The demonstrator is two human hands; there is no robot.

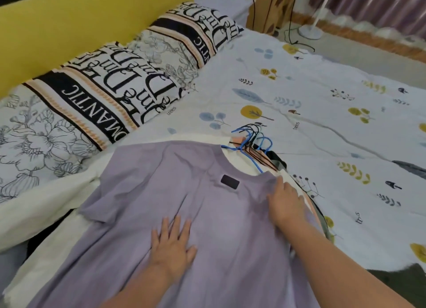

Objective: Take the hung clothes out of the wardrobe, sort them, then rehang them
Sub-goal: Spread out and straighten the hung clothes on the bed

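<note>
A lilac T-shirt (143, 192) with a small black patch at the neck lies spread flat on top of a pile of clothes on the bed. My left hand (173, 243) rests palm down on its chest, fingers straight and spread. My right hand (285, 199) lies on the shirt's right shoulder, fingers reaching to its edge. Under the shirt are a cream garment (57, 234) and other clothes, partly hidden. Blue and black hangers (253, 139) stick out beyond the collar.
The bed sheet (322, 100) has a leaf and tree print. Two lettered, flowered pillows (103, 95) lie along the yellow headboard (69, 26). A small metal clip (358, 218) sits on the sheet to the right. A fan stand (311, 31) and cables are on the floor beyond.
</note>
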